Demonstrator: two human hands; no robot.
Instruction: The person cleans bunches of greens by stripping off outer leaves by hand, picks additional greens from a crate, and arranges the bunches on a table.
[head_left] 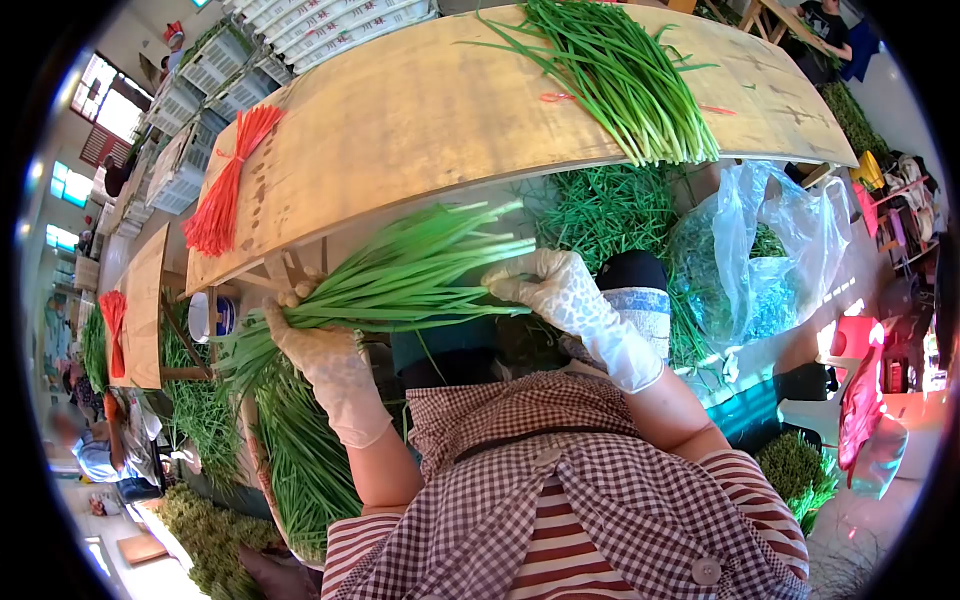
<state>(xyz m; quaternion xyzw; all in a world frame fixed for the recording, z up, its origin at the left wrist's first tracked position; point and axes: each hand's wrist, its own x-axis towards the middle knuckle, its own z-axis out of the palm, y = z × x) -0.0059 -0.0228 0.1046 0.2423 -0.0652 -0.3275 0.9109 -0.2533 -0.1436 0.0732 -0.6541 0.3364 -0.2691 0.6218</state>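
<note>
You're gripping the chive bunch (400, 275) w/ L hand (318, 352), R hand (550, 290) pinching near stalk ends (512, 247), by plywood table (400, 110); slack L grip'd be risking spilled stalks (no tie visible).

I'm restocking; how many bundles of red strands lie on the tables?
2: one red bundle at the left end of the long table, the other red bundle on the smaller table farther left. More may be hidden.

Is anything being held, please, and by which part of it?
A bunch of green stalks: the left hand grips its leafy portion. The right hand is at the pale stem ends; whether it grips is unclear.
</note>
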